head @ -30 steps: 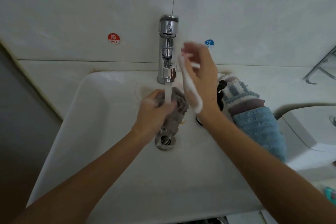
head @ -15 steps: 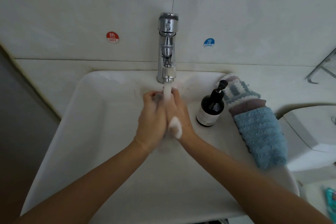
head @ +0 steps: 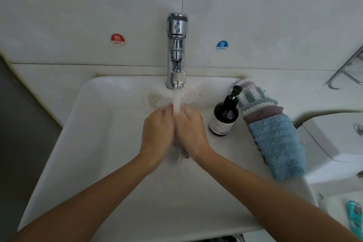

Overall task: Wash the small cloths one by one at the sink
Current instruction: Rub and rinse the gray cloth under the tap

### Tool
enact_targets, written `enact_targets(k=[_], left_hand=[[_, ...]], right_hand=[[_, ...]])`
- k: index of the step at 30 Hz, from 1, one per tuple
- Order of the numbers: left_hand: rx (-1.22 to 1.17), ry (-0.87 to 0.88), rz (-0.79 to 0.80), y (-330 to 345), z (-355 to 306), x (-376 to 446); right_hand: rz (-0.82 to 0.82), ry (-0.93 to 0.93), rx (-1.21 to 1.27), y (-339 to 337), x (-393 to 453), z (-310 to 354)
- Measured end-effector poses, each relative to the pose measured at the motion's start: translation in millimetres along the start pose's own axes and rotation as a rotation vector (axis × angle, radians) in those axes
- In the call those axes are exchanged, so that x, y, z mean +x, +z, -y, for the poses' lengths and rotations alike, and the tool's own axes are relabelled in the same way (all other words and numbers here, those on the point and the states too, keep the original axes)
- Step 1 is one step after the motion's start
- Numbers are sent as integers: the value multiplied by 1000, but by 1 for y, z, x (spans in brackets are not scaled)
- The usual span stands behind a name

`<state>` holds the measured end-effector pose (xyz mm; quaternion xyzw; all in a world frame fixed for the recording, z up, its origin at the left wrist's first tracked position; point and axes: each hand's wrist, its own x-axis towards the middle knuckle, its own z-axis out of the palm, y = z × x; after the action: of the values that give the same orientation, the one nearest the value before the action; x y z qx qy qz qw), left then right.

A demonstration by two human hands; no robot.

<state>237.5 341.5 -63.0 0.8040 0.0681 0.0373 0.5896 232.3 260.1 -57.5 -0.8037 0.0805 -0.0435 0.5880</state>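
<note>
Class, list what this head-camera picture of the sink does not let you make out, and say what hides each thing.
- Cloth being washed: hidden between the left hand and right hand, blurred by motion.
- Drain: covered by the hands.
- Soap bottle label: print too small.
- Green object: cut off by the right edge.

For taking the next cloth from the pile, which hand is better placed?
The right hand, probably. The cloth pile lies on the sink's right rim, past the bottle, on that hand's side. The left hand would have to cross over.
</note>
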Motion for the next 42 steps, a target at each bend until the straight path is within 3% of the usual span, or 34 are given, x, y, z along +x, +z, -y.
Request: enact_targets(k=[13, 18, 30, 38, 42], left_hand=[[-35, 0, 131, 1, -5, -7], [-121, -7, 167, 5, -8, -18], [-210, -17, -19, 2, -4, -7], [-390, -14, -88, 3, -9, 0], [-449, 6, -59, 0, -10, 3]], right_hand=[[-205, -22, 158, -15, 14, 4], [-32, 31, 233, -11, 9, 7], [230, 61, 92, 1, -5, 6], [196, -10, 112, -4, -5, 4], [203, 76, 104, -7, -4, -1]])
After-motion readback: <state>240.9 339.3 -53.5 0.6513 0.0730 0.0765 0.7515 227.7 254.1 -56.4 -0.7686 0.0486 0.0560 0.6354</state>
